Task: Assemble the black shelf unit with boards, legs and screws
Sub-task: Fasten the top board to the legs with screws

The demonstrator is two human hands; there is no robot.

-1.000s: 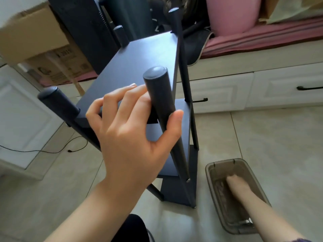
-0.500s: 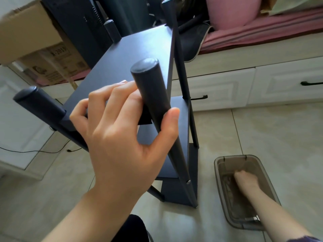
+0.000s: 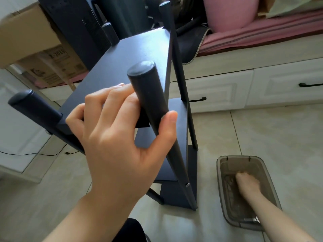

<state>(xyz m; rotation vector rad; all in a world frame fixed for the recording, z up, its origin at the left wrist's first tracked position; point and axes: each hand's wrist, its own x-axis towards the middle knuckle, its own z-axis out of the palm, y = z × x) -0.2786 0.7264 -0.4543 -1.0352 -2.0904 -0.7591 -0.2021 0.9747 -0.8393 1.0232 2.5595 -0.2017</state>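
The black shelf unit (image 3: 132,55) stands on the floor, several boards joined by round black legs. My left hand (image 3: 118,140) grips the near right leg (image 3: 148,95) just below its rounded top, thumb on one side, fingers on the other against the top board. Another leg top (image 3: 33,105) sticks out at the left. My right hand (image 3: 248,184) reaches down inside a smoky clear plastic box (image 3: 222,173) on the floor at the lower right, its fingers curled among small dark parts; what it holds is hidden.
White drawer cabinets (image 3: 227,88) with black handles run behind the unit, topped by a pink cushion (image 3: 262,34). Cardboard boxes (image 3: 43,55) sit at the back left. A thin black cable (image 3: 35,153) lies on the tiled floor at left.
The view has shifted slightly; my left hand keeps its grip on the leg. My right hand has stayed in the box, moving a little further in.
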